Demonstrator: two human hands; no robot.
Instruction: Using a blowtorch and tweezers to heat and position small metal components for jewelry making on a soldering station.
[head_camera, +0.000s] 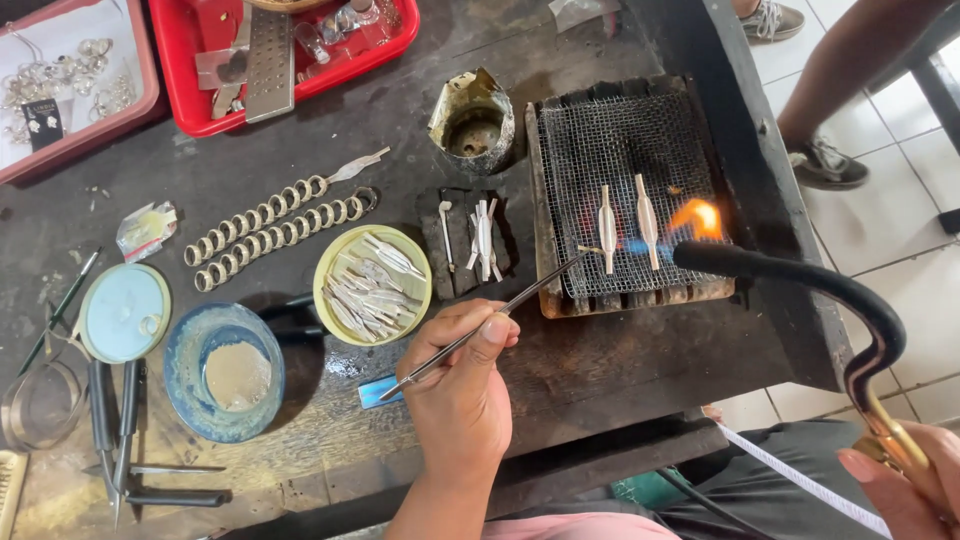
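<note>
Heat was our worry: our left hand (462, 385) pinched tweezers (487, 325) at a silver piece (606, 229) on the mesh (620, 150), our right hand (905, 490), fingers wrapped round the torch (800, 280), could have overheated it.

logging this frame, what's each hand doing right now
Left hand: closed on thin tweezers, tips at the wire mesh.
Right hand: closed on the lit torch.
</note>
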